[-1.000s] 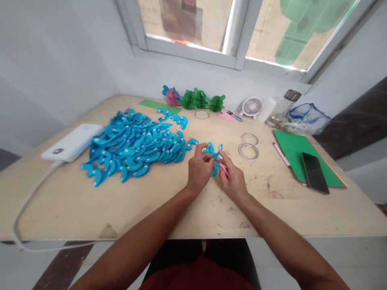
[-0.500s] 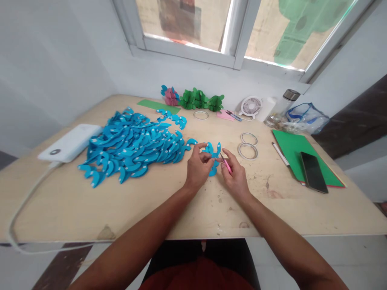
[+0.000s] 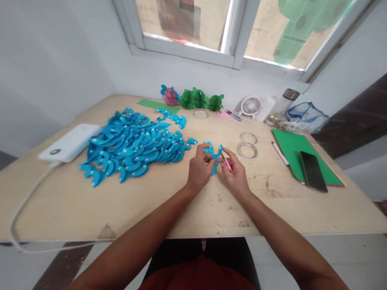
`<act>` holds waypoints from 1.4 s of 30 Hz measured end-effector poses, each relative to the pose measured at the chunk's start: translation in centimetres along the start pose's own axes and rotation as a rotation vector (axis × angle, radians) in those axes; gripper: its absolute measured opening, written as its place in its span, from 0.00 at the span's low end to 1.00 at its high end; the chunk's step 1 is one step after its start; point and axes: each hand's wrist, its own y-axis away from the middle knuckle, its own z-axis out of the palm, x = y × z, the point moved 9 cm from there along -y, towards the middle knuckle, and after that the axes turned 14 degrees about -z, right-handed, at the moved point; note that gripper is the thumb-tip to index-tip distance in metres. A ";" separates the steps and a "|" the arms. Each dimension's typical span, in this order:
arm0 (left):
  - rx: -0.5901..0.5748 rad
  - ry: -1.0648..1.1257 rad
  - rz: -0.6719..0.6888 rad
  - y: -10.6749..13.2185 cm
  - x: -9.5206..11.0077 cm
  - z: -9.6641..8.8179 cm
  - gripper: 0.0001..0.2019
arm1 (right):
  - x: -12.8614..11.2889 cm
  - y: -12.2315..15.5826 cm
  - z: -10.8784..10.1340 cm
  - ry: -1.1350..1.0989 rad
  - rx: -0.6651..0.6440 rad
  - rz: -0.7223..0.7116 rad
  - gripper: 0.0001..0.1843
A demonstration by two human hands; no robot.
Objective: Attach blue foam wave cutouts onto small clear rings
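Observation:
My left hand (image 3: 200, 169) pinches a small blue paper cutout (image 3: 213, 152) just above the wooden table (image 3: 169, 201). My right hand (image 3: 235, 173) is closed round a thin pink tool (image 3: 226, 162), whose tip touches the same cutout. The two hands meet at the middle of the table. A big heap of the same blue crescent cutouts (image 3: 136, 145) lies to the left of my left hand, each piece with a small white patch.
A white power bank (image 3: 71, 141) with a cable lies at the far left. Two metal rings (image 3: 248, 146) lie right of my hands, a third ring (image 3: 201, 114) behind. Green paper (image 3: 294, 151) with a phone (image 3: 313, 171) and a pen (image 3: 280, 154) is on the right. Folded green and pink paper shapes (image 3: 196, 98), a small fan (image 3: 250, 106) and a bottle (image 3: 282, 105) line the back edge.
My hands have stayed at the same spot. The blue cutout has turned slightly in my left fingers and the pink tool's tip has shifted on it.

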 end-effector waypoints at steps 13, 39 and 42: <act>0.014 0.139 -0.074 -0.2 0.1 -0.7 0.18 | -0.4 0.0 0.0 -0.147 0.051 0.022 0.26; -0.169 0.056 0.008 -0.8 1.0 -0.3 0.14 | -0.1 0.1 -0.5 -0.106 0.076 0.039 0.31; -0.158 0.077 -0.005 -0.8 0.9 -0.4 0.15 | -0.6 0.2 -0.5 -0.058 0.061 0.024 0.32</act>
